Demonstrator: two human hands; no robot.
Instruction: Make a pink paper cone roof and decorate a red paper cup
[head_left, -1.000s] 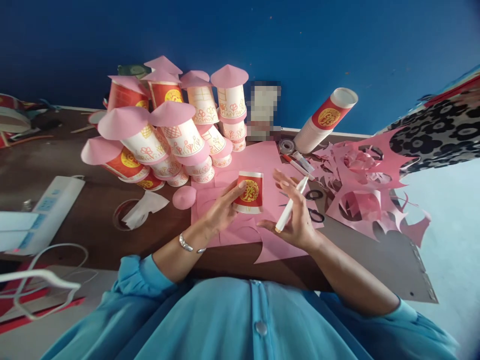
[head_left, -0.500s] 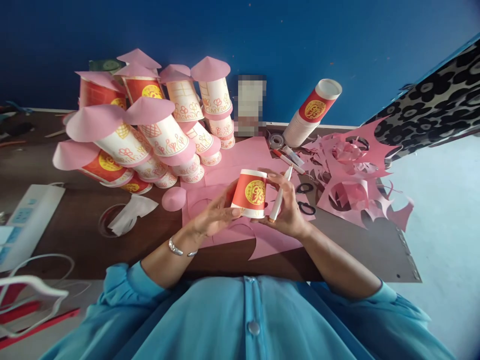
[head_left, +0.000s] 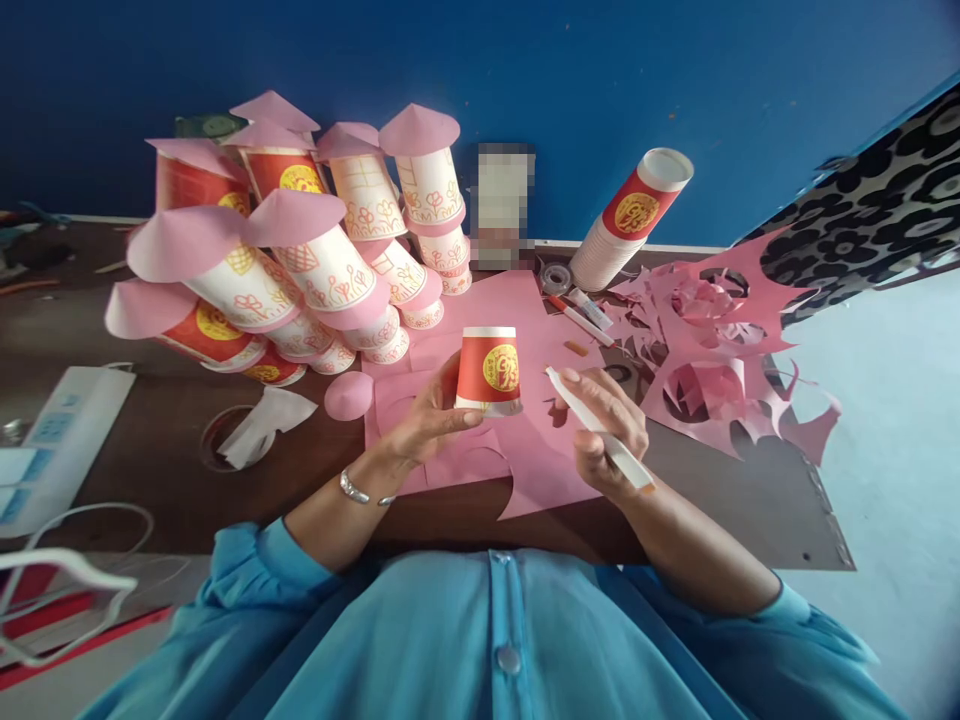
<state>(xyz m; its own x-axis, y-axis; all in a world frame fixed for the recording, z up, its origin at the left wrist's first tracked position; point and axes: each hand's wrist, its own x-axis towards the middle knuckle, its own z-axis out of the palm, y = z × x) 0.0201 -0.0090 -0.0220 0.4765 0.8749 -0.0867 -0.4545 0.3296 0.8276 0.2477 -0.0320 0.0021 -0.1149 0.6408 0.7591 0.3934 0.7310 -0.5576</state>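
Observation:
My left hand grips a red and white paper cup with a gold emblem, its mouth facing down. My right hand, a little to the right of the cup and apart from it, is closed round a white marker whose orange tip points up and left. Under both hands lies pink paper with curved outlines or cuts. A small orange cap rests on that paper. Black-handled scissors are partly hidden behind my right hand.
Stacked cups with pink cone tops crowd the left. A leaning cup stack, a tape roll and markers sit at the back right. Pink paper scraps cover the right side. A power strip lies far left.
My right hand has let go of the cup and moved right and down, turning the marker so its uncapped tip shows. The orange cap now lies on the paper. My left hand still holds the cup.

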